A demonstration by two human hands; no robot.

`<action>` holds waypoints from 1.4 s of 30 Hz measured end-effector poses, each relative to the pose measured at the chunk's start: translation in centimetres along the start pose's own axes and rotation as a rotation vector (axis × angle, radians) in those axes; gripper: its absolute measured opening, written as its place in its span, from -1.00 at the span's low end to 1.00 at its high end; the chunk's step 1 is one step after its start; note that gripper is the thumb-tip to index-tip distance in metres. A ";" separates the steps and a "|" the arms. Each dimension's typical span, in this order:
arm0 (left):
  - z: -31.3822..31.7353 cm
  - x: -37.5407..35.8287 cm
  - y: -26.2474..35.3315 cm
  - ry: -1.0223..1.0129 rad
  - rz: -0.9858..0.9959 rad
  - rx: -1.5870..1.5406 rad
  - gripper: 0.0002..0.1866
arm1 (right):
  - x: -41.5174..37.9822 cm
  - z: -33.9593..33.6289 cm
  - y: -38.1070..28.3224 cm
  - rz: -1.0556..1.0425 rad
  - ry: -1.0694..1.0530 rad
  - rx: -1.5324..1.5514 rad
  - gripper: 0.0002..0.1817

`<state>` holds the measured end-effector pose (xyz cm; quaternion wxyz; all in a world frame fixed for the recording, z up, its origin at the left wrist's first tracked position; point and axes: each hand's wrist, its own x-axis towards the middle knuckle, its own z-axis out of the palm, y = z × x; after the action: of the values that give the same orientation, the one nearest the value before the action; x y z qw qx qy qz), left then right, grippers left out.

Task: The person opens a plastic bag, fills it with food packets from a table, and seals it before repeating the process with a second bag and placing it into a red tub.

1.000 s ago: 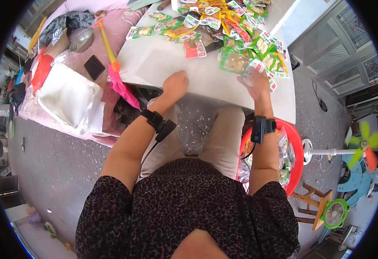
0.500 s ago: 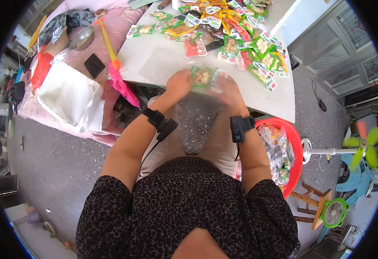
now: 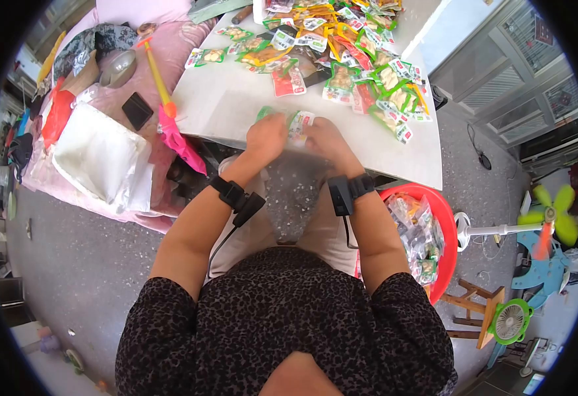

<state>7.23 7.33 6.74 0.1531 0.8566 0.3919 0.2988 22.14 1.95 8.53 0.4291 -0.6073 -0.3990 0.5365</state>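
A small green-edged snack packet with a white and red printed end lies between my hands, above the near edge of the white table. My left hand is closed on its left part, and its knuckles cover much of it. At the other end, my right hand pinches the white printed part with curled fingers. Both hands are a little blurred. Beyond them spreads a pile of similar packets, green, yellow and red, several showing pale pieces inside.
A red tub full of packets stands below the table at right. To the left, a pink-covered surface bears a white sheet-like bag, a dark phone and a metal bowl. A green fan rests on a wooden stool.
Both hands have drawn closer together on the packet. The right hand, spread and blurred before, now has its fingers curled on the packet's end. The view has shifted slightly.
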 end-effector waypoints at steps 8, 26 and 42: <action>0.7 -0.2 -0.4 0.094 0.015 -0.057 -0.91 | 2.1 3.2 0.7 -0.033 0.150 0.371 -0.82; 2.7 -1.1 -2.1 0.146 0.106 0.098 -0.97 | 9.0 -9.2 2.5 -0.507 0.615 -1.650 -0.72; 2.1 -1.2 -1.6 0.148 0.105 0.095 -0.97 | 5.4 -10.4 0.4 -0.759 0.830 -1.142 -0.76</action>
<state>6.98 7.40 3.82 0.0671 0.8579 0.3702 0.3498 33.07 5.91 7.04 0.3184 -0.7060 -0.5992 -0.2028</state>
